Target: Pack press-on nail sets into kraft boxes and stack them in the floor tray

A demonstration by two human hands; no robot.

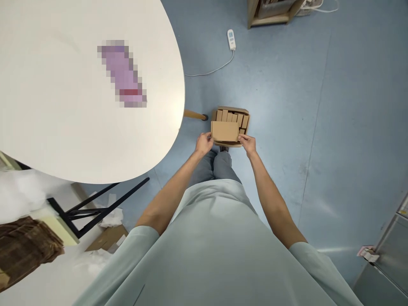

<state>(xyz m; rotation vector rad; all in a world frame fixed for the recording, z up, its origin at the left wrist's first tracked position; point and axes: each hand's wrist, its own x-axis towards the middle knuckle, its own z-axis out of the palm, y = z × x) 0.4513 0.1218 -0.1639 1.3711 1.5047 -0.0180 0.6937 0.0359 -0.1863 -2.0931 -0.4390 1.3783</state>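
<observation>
Between my two hands is a small brown cardboard box (225,131), its broad flat face turned up toward me. My left hand (204,144) pinches its left end near the lower corner. At the opposite end, my right hand (248,143) grips the lower right corner with thumb and fingers. Below it on the floor stands an open carton (232,109), partly covered by the held box. Several smaller cardboard boxes (230,117) are packed upright inside the carton. How far the held box is above them I cannot tell.
A white round-edged table (153,140) fills the upper left, with a blurred purple item (123,74) on it. One wooden table leg (195,114) reaches near the carton. A white power strip (231,39) with its cord lies on the blue floor. Grey cabinets (390,246) stand lower right.
</observation>
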